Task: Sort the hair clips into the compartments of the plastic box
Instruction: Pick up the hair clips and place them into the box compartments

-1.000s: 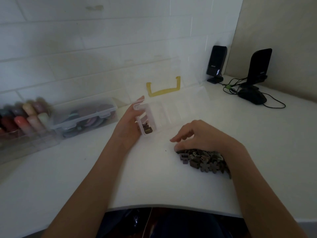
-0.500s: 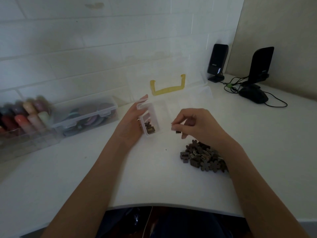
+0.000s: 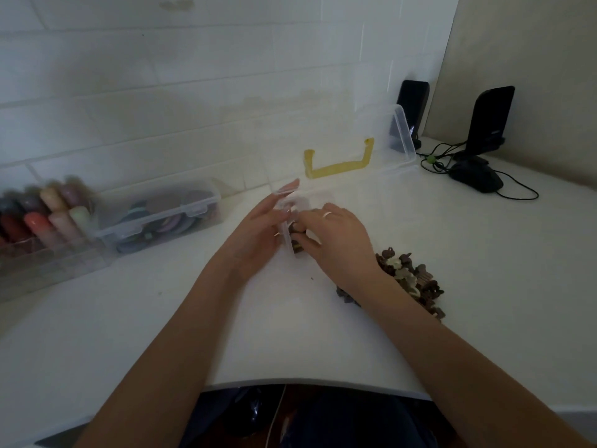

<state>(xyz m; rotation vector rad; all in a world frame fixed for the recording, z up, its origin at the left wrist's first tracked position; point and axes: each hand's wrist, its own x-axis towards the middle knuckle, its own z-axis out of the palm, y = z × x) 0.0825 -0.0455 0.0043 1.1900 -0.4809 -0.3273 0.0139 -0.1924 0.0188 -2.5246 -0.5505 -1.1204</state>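
- Pile of small brown and cream plastic hair clips (image 3: pixel 408 279) lies near the table edge, beside the right wrist.
- Right hand (image 3: pixel 336 240) reaches into the end compartment, fingers curled; whether it grips a clip, I cannot tell.
- Left hand (image 3: pixel 258 234), fingers straight, steadies the clear plastic box (image 3: pixel 400 140).
- Likely placing; next, fetch another clip.

A clear plastic box (image 3: pixel 400 137) stood open, lid up; brown hair clips (image 3: pixel 410 279) lay heaped near its right, some in its left compartment.
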